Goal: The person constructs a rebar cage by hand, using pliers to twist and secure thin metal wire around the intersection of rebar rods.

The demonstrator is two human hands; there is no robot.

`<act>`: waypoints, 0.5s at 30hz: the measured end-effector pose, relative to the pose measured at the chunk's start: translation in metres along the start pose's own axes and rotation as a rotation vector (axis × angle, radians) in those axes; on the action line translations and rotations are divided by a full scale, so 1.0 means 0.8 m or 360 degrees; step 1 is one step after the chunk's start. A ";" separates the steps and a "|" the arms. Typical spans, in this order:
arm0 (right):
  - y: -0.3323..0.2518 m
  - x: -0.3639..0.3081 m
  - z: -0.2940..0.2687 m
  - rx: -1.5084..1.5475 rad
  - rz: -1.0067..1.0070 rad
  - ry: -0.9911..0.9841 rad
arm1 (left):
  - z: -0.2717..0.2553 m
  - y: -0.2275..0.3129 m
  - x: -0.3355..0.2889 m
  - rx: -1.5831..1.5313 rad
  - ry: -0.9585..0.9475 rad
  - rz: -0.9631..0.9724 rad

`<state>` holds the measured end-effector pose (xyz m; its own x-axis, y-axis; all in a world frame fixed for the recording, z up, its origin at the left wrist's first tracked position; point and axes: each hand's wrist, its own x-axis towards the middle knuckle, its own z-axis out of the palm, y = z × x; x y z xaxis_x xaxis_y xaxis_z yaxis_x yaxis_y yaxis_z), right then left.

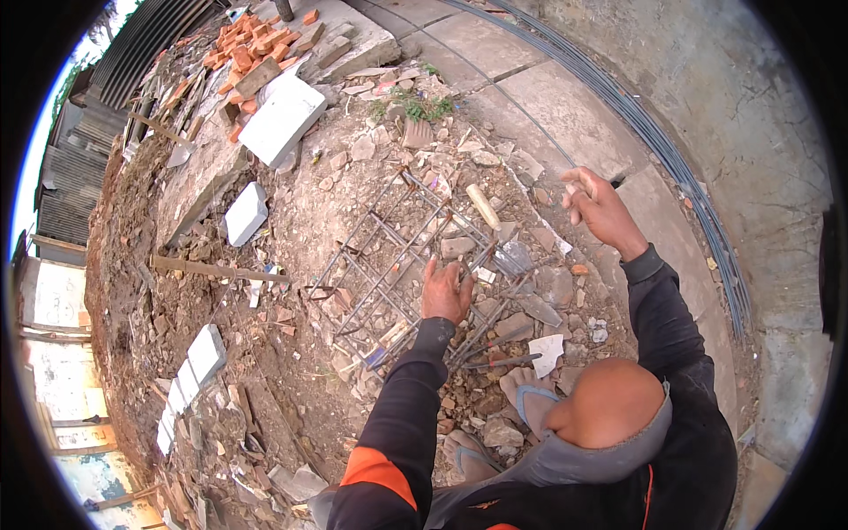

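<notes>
A rusty steel rebar cage (375, 287) lies tilted on the rubble in front of me. My left hand (446, 291) is at its near right side, fingers partly curled around a bar, the index finger raised. What lies under the palm is hidden. Off to the right and beyond the cage, my right hand (601, 208) is raised with its fingers curled in. A long thin steel rod (495, 84) runs from the far edge toward those fingers; their grip on it is hard to make out. Near the cage's far right side lies a pale wooden stick (483, 208).
Long steel bars (636, 115) lie along the concrete slabs at right. Broken bricks (252, 44) are heaped far left, near white blocks (283, 119). A wooden plank (216, 268) lies left of the cage. My sandalled feet (530, 402) stand among loose stones, beside a dark bar (503, 360).
</notes>
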<state>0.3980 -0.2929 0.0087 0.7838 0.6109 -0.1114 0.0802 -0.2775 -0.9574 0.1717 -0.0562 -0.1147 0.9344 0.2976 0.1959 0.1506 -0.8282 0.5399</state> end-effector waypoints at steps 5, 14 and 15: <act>-0.047 0.068 0.031 0.0052 -0.0110 -0.0227 | 0.002 0.004 0.000 -0.0053 0.0152 -0.0012; -0.046 0.133 0.136 -0.0379 -0.0061 -0.1309 | 0.010 0.002 0.001 -0.0122 0.0347 -0.0044; -0.048 0.133 0.140 -0.0450 -0.0046 -0.1366 | 0.010 0.001 0.001 -0.0120 0.0345 -0.0051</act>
<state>0.4094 -0.1342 0.0035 0.0595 0.9321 -0.3572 0.3297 -0.3561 -0.8743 0.1753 -0.0604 -0.1206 0.8370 0.4251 0.3445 0.1470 -0.7812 0.6068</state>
